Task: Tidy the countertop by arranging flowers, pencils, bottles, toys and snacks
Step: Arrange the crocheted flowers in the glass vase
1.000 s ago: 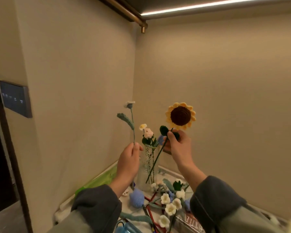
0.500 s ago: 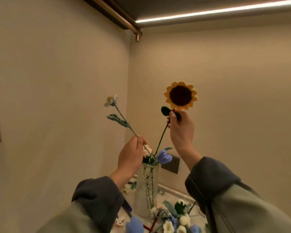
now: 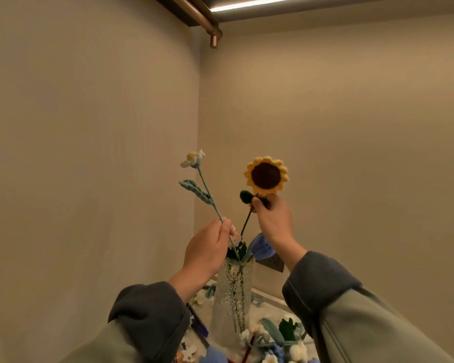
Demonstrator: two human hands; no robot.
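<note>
A tall ribbed glass vase (image 3: 232, 294) stands on the countertop in the corner, with a blue crochet tulip (image 3: 262, 248) and green leaves at its mouth. My left hand (image 3: 207, 248) pinches the stem of a white crochet daisy (image 3: 193, 159) with a teal leaf; the stem's lower end reaches into the vase mouth. My right hand (image 3: 271, 218) grips the stem of a crochet sunflower (image 3: 266, 176) just under its head; its stem runs down to the vase mouth.
More crochet flowers (image 3: 278, 344), white and blue, lie on the countertop in front of the vase. A wall socket (image 3: 271, 263) sits behind the vase. Walls close in on the left and behind. A metal rail (image 3: 194, 15) runs overhead.
The view has tilted up, showing less countertop. The daisy stem has leaned left and slid toward the vase mouth. The sunflower was lifted and its stem end now points into the vase.
</note>
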